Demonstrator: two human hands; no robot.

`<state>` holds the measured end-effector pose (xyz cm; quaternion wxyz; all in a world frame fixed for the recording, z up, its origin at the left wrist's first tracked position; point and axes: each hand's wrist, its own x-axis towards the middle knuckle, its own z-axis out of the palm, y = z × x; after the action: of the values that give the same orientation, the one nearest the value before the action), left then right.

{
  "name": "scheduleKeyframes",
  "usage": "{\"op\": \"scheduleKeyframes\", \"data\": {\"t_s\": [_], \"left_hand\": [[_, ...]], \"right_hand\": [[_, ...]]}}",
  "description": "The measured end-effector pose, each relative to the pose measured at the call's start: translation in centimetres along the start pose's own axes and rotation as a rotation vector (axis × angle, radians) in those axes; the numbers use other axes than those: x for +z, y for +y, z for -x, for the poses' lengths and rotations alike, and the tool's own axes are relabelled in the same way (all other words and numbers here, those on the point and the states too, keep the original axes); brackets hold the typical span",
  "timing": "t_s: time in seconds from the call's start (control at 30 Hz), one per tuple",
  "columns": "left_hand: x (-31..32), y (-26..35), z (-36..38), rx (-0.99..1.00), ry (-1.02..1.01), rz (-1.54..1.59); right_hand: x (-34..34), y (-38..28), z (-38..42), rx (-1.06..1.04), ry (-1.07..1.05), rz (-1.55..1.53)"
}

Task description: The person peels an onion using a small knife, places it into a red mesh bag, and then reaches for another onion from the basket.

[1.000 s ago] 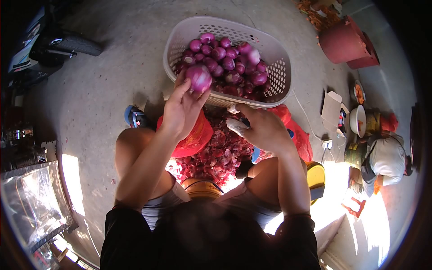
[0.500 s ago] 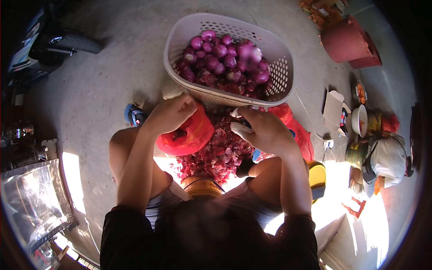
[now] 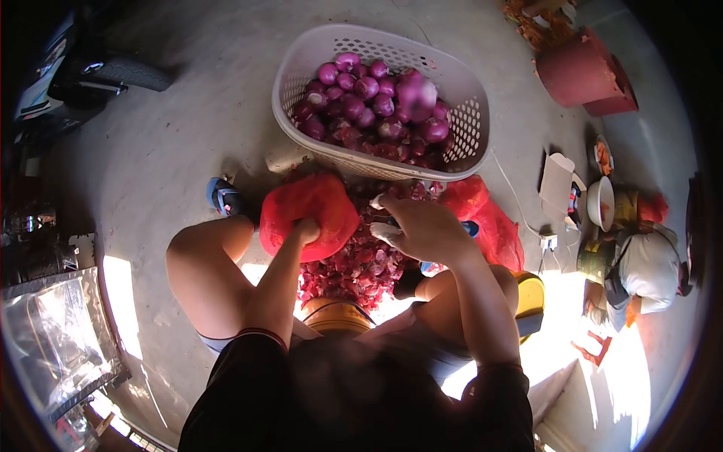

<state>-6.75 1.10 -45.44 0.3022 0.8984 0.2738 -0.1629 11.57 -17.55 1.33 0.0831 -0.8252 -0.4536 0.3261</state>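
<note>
My left hand (image 3: 305, 230) reaches into a red mesh bag (image 3: 282, 207); its fingers are hidden inside. To the right, my right hand (image 3: 418, 226) hovers over a heap of onion skins (image 3: 350, 267), thumb and fingers apart, with white coverings on some fingertips. I make out nothing held in it. Beyond both hands stands a grey plastic basket (image 3: 301, 68) with many peeled purple onions (image 3: 367, 88) in it. Another red mesh bag (image 3: 497, 233) lies beside my right hand.
Below the skins, between my legs, is an orange-yellow round object (image 3: 331, 315). A dark red bucket (image 3: 576, 68) lies at the upper right. A white bowl (image 3: 600, 203), an open carton (image 3: 555, 177) and a power strip (image 3: 548, 242) are on the right. A wheel (image 3: 124, 71) shows upper left.
My left hand has moved down and in, from the far edge of the red bag into it. The bag has shifted up and looks fuller. My right hand has moved slightly left and down.
</note>
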Motion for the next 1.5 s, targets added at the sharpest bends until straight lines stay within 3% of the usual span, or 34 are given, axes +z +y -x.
{"op": "scheduleKeyframes", "data": {"t_s": [0.03, 0.1, 0.17, 0.23, 0.33, 0.4, 1.17, 1.5], "left_hand": [[5.3, -2.6, -0.9, 0.049, 0.148, 0.090], [0.8, 4.1, 2.1, 0.092, 0.314, -0.163], [3.3, -0.9, -0.8, 0.008, -0.148, -0.498], [-1.3, -1.4, 0.5, -0.314, 0.082, -0.159], [-5.3, -1.4, 0.6, -0.214, -0.033, -0.527], [-5.8, -1.4, 1.1, -0.175, -0.076, -0.600], [-9.0, -3.5, 0.1, -0.268, -0.078, -0.470], [-8.2, -3.5, 0.5, -0.259, -0.073, -0.438]], "right_hand": [[0.2, 0.0, 0.0, 0.001, -0.018, -0.007], [0.4, 0.3, -0.3, 0.003, -0.050, -0.012], [0.6, 0.4, -0.4, 0.020, -0.018, -0.015], [0.7, 0.5, -0.5, 0.018, -0.001, 0.010], [1.1, 1.0, -0.6, -0.037, -0.015, 0.007], [0.9, 0.6, -0.4, -0.030, -0.025, 0.020], [1.0, 0.6, 0.3, -0.137, 0.019, 0.026], [-0.4, -0.8, 0.5, -0.096, -0.065, 0.004]]}}
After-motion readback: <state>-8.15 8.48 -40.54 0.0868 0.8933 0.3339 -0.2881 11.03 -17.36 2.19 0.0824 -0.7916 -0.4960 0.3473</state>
